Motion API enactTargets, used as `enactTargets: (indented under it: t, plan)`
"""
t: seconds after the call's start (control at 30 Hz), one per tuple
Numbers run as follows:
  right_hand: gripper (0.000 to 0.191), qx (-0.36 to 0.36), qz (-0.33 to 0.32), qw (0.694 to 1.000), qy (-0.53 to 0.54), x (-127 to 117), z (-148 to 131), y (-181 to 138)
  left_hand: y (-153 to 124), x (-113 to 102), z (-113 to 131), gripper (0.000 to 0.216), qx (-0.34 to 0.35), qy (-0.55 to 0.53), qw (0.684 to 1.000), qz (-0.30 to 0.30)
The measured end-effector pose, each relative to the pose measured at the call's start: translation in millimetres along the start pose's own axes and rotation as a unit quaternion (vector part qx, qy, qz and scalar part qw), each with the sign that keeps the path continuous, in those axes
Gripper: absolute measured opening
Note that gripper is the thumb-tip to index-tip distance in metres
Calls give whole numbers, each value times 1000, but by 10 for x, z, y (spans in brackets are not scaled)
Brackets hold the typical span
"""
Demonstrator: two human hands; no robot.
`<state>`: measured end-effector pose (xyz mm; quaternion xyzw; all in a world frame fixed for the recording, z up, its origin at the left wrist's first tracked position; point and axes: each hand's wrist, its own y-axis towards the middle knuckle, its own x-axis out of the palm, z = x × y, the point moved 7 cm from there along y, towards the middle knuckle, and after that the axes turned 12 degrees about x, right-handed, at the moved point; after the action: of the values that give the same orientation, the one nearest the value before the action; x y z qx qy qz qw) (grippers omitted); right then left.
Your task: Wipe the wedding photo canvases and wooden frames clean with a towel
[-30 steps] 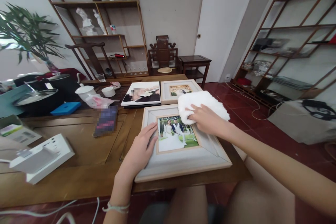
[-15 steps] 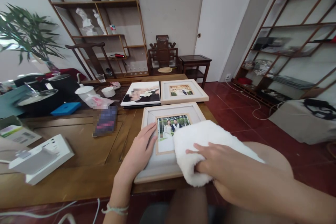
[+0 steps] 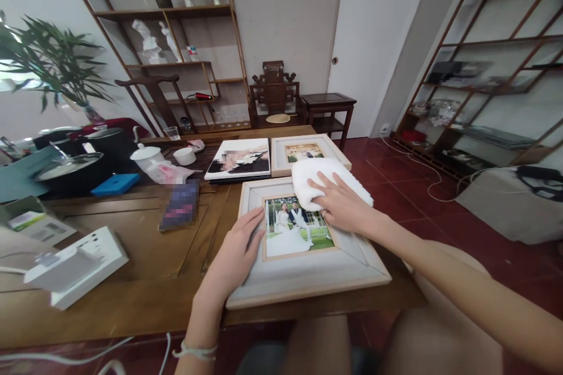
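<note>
A light wooden picture frame [image 3: 303,281] with a photo of two people lies flat near the table's front right edge. My left hand [image 3: 240,246] rests along its left border, fingers stretched out over the frame and thumb close to the photo. My right hand [image 3: 341,196] holds a folded, fluffy white cloth [image 3: 303,179] against the frame's upper right corner. The fingers are bent over the cloth's top, and the thumb side is partly hidden. Behind lie a second framed photo [image 3: 281,149] and a white-edged photo panel [image 3: 220,173], side by side.
On the wooden table [image 3: 153,263] to the left are a white power strip [image 3: 105,258], a blue box [image 3: 115,183], a dark pouch [image 3: 180,202], a white teapot [image 3: 146,155] and black pots [image 3: 70,170]. A chair and side table [image 3: 328,99] stand behind.
My right hand has moved the cloth up and away, from the frame's lower right to its upper right corner, uncovering more of the photo. My left hand stays on the left border.
</note>
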<state>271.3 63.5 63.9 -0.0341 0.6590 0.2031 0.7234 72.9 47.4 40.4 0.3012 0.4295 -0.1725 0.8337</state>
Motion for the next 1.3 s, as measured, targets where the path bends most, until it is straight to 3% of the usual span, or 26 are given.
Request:
enactTargets:
  t: [0.1, 0.2, 0.5, 0.7, 0.9, 1.03, 1.17, 1.3]
  plan:
    - [40, -4, -18, 1000, -3, 58, -58, 9, 0, 9, -9, 41, -9, 6, 1000, -4]
    - [36, -27, -41, 999, 10, -35, -143, -109, 4, 21, -22, 43, -12, 11, 1000, 2]
    - [18, -72, -84, 992, 64, -444, -525, -870, 13, 11, 8, 41, 1, 6, 1000, 2]
    - [37, -4, -80, 993, 88, -269, -310, -583, 6, 1, 4, 40, 11, 3, 1000, -7]
    - [44, 5, -20, 998, 67, -62, 65, -29, -9, 8, -22, 42, 0, 6, 1000, -19]
    - [44, -2, -4, 998, 59, 17, 110, 151, -10, 5, -24, 42, 1, 7, 1000, -12]
    - [41, -16, -17, 998, 62, -23, -35, 44, -8, 2, -34, 42, -1, 11, 1000, -3]
    - [31, -43, -68, 994, 80, -206, -289, -388, -1, 16, -43, 41, 2, 12, 1000, 3]
